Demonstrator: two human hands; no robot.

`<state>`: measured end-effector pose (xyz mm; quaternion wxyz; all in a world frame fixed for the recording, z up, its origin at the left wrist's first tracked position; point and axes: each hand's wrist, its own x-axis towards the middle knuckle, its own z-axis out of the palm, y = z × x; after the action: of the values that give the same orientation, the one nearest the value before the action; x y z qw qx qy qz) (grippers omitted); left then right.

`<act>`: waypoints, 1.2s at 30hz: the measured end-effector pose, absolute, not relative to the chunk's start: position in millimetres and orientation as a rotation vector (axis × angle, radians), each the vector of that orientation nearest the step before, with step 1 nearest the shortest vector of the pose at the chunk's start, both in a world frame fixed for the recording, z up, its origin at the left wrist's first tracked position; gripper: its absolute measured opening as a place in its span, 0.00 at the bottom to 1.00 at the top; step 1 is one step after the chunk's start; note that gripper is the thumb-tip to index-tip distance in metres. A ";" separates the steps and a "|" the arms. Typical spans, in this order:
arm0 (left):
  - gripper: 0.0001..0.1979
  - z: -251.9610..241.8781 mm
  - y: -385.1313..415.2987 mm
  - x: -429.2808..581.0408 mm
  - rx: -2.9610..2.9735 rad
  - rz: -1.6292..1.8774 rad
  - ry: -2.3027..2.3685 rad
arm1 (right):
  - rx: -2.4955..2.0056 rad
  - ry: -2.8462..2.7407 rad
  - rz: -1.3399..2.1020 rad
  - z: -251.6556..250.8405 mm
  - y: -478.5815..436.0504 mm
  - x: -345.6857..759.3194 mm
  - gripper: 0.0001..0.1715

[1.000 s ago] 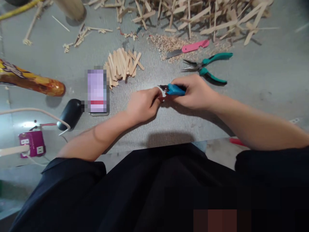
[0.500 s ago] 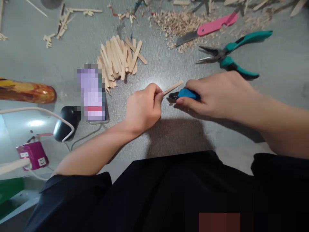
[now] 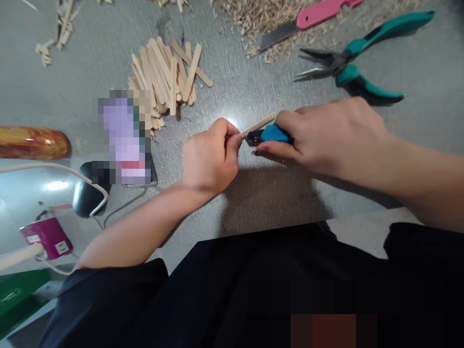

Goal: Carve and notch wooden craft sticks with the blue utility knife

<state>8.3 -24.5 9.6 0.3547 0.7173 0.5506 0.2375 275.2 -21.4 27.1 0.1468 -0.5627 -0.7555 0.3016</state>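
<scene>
My left hand point(image 3: 210, 157) sits above the middle of the table point(image 3: 416, 121), a little in from the near edge. It is curled into a loose fist, knuckles up, and the forearm runs back toward the near left corner. Thumb and forefinger are pinched shut on one end of a stick point(image 3: 259, 124), which slants up and to the right.

My right hand point(image 3: 326, 137) comes in from the right, palm down and wrist flat. Its fingers are wrapped tight round the cutter point(image 3: 270, 134), so only the front of the blue handle and the dark nose show. The nose points left and meets the stick close to my left fingertips. I cannot tell whether the blades bite the wood.

Beyond my left hand lies a pile point(image 3: 166, 77) of sticks, with a phone point(image 3: 125, 140) just beside it on the left. Beyond my right hand lie pliers point(image 3: 348, 67), tips pointing left. A knife point(image 3: 308, 17) rests at the far edge among shavings point(image 3: 253, 19).
</scene>
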 end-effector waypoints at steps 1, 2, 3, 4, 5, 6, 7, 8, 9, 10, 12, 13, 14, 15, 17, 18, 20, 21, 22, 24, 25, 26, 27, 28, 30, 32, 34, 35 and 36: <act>0.09 9.1 -24.3 8.3 1.856 0.616 1.422 | -1.607 -2.133 0.894 26.0 -21.5 275.6 0.41; 0.09 8.6 -24.2 8.2 1.863 0.615 1.423 | -1.599 -2.103 0.915 24.9 -21.5 276.0 0.42; 0.09 8.0 -24.1 8.1 1.874 0.609 1.426 | -1.595 -2.085 0.931 24.0 -21.4 276.3 0.42; 0.09 7.4 -24.0 7.9 1.890 0.604 1.431 | -1.592 -2.077 0.941 23.3 -21.3 276.6 0.42; 0.08 6.7 -23.9 7.7 1.909 0.599 1.435 | -1.589 -2.078 0.945 23.0 -21.2 276.7 0.42; 0.09 6.1 -23.6 7.5 1.926 0.597 1.440 | -1.590 -2.086 0.944 23.1 -21.2 276.4 0.41; 0.09 5.4 -23.2 7.2 1.941 0.596 1.441 | -1.598 -2.096 0.939 23.7 -21.3 275.8 0.41; 0.09 4.9 -22.6 7.1 1.957 0.593 1.441 | -1.614 -2.107 0.936 24.6 -21.5 274.9 0.41; 0.09 4.4 -22.0 7.1 1.978 0.590 1.442 | -1.635 -2.118 0.927 25.5 -21.9 273.7 0.41; 0.09 4.2 -21.4 7.3 2.002 0.582 1.444 | -1.660 -2.135 0.912 26.4 -22.6 272.3 0.41; 0.09 4.1 -20.3 8.3 2.061 0.555 1.456 | -1.706 -2.188 0.865 26.7 -24.5 269.8 0.42; 0.09 4.2 -20.0 9.1 2.088 0.538 1.466 | -1.708 -2.212 0.833 26.0 -25.6 268.8 0.42; 0.08 4.3 -20.0 9.9 2.110 0.527 1.478 | -1.694 -2.225 0.801 24.6 -26.9 268.0 0.41; 0.08 4.3 -20.3 10.8 2.125 0.511 1.492 | -1.667 -2.220 0.781 22.8 -28.1 267.6 0.41; 0.08 3.8 -21.6 12.4 2.143 0.498 1.522 | -1.600 -2.153 0.794 18.8 -30.3 267.1 0.39; 0.08 3.3 -22.6 13.0 2.146 0.495 1.531 | -1.576 -2.110 0.818 17.3 -31.3 266.8 0.39; 0.08 1.8 -24.7 13.6 2.160 0.510 1.536 | -1.571 -2.047 0.875 16.2 -32.9 265.5 0.39; 0.07 1.1 -25.6 13.7 2.166 0.517 1.536 | -1.585 -2.039 0.893 16.8 -33.5 264.4 0.39; 0.07 0.5 -26.3 13.6 2.171 0.525 1.535 | -1.606 -2.050 0.896 17.9 -34.0 263.1 0.39; 0.07 0.1 -26.8 13.1 2.173 0.528 1.530 | -1.651 -2.099 0.851 21.2 -34.2 260.0 0.38; 0.08 0.5 -26.7 12.7 2.167 0.533 1.526 | -1.675 -2.128 0.826 23.0 -33.6 258.7 0.38; 0.09 1.2 -26.2 12.2 2.157 0.535 1.515 | -1.699 -2.148 0.813 24.6 -32.4 257.8 0.39; 0.09 2.4 -25.5 11.7 2.146 0.546 1.499 | -1.717 -2.154 0.818 25.9 -30.6 257.5 0.40; 0.09 3.7 -24.5 10.9 2.133 0.559 1.484 | -1.723 -2.146 0.831 27.1 -28.1 257.8 0.41; 0.10 6.6 -22.0 9.0 2.096 0.576 1.448 | -1.706 -2.138 0.875 29.1 -22.2 260.4 0.43; 0.11 8.9 -18.9 6.5 2.039 0.587 1.411 | -1.686 -2.188 0.887 31.5 -16.2 264.5 0.43; 0.12 10.2 -16.0 4.1 1.985 0.588 1.379 | -1.714 -2.303 0.852 34.8 -12.0 268.6 0.43; 0.11 10.5 -14.9 3.2 1.969 0.589 1.368 | -1.736 -2.352 0.817 36.5 -10.8 270.3 0.44; 0.11 10.6 -14.2 2.6 1.962 0.587 1.364 | -1.755 -2.388 0.778 37.9 -10.3 271.6 0.44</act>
<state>2.6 -14.2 10.6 0.3341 0.7516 0.5224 0.2249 271.6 -10.3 37.9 0.0388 -0.5723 -0.7788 0.2538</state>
